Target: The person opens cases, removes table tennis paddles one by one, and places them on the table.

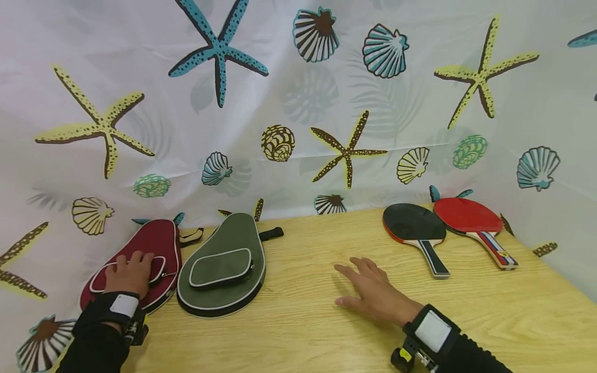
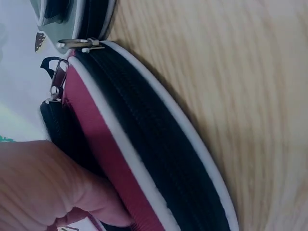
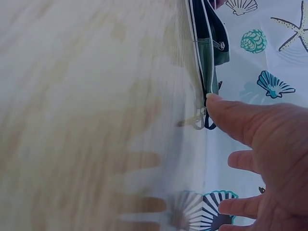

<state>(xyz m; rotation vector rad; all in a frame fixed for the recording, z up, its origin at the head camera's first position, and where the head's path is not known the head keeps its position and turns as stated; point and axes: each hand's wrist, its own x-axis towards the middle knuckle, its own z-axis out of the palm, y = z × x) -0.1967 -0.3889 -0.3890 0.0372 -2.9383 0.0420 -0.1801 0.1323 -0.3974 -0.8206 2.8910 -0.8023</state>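
Observation:
My left hand (image 1: 128, 274) rests over the front pocket of a dark red paddle-shaped zip case (image 1: 160, 235). In the left wrist view, its thumb (image 2: 103, 202) lies against the case beside the pocket; the other fingertips are hidden there. Right beside it lies a grey-green case (image 1: 219, 298) of the same shape, with its own zipped pocket. My right hand (image 1: 373, 292) hovers over the wooden table with fingers spread, holding nothing. Beyond it to the right lie a black table tennis paddle (image 1: 415, 223) and a red table tennis paddle (image 1: 468, 215), handles toward me.
The wooden table (image 1: 298, 331) runs back to a white cloth (image 1: 280, 186) printed with starfish and shells. Short straps, one a black strap (image 1: 271, 233), stick out from the cases. Side cloth (image 1: 559, 223) borders the table's right edge.

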